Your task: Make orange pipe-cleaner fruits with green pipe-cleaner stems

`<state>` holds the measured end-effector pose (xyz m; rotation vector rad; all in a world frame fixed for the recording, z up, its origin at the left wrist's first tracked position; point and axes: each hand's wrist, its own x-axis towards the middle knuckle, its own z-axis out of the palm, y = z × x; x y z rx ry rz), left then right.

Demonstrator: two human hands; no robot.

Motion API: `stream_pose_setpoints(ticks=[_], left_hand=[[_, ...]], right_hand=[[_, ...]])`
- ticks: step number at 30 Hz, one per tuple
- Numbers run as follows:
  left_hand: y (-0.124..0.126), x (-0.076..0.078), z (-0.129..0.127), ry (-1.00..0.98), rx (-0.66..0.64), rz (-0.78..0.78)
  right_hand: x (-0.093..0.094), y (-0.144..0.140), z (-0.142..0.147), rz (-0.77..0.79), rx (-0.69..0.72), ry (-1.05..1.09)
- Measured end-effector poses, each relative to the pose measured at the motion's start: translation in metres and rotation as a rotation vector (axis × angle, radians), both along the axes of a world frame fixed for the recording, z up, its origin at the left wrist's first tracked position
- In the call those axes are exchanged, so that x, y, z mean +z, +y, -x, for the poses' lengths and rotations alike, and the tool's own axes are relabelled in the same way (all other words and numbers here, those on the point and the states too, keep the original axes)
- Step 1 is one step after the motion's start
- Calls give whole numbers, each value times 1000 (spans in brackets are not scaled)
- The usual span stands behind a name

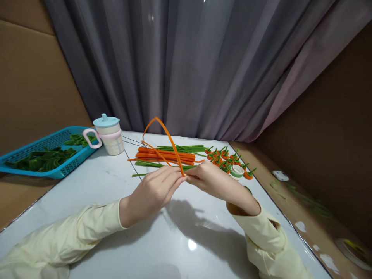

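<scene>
My left hand and my right hand meet above the white table, fingertips pinched together. Between them is an orange pipe cleaner, bent into a tall arch that rises from the fingertips and loops back to the left. Its lower end is hidden by the fingers. Just beyond my hands lies a bundle of orange pipe cleaners, with green pipe cleaners behind and in front of it. To the right sit several small round orange pieces with green stems, near a tape roll.
A blue basket with green leaf-like pieces stands at left. Next to it is a lidded cup. A grey curtain hangs behind. On the brown surface at right lie a white object and another roll.
</scene>
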<state>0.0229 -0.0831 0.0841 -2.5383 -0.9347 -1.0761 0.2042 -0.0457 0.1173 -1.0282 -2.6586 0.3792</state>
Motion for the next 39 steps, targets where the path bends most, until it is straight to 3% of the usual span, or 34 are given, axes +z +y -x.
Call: stream_pose_setpoints(ticks=[4, 12, 25, 34, 39], left_hand=[[-2, 4, -1, -17, -1, -168], [7, -6, 4, -47, -93, -362], [9, -6, -2, -161, -74, -144], [12, -13, 0, -237, -70, -208], [12, -12, 0, -308, -91, -107]], right_hand=[[6, 0, -3, 28, -11, -4], [10, -7, 2, 73, -3, 19], [9, -7, 2, -20, -66, 49], [10, -11, 4, -39, -67, 50], [10, -14, 6, -116, -78, 110]])
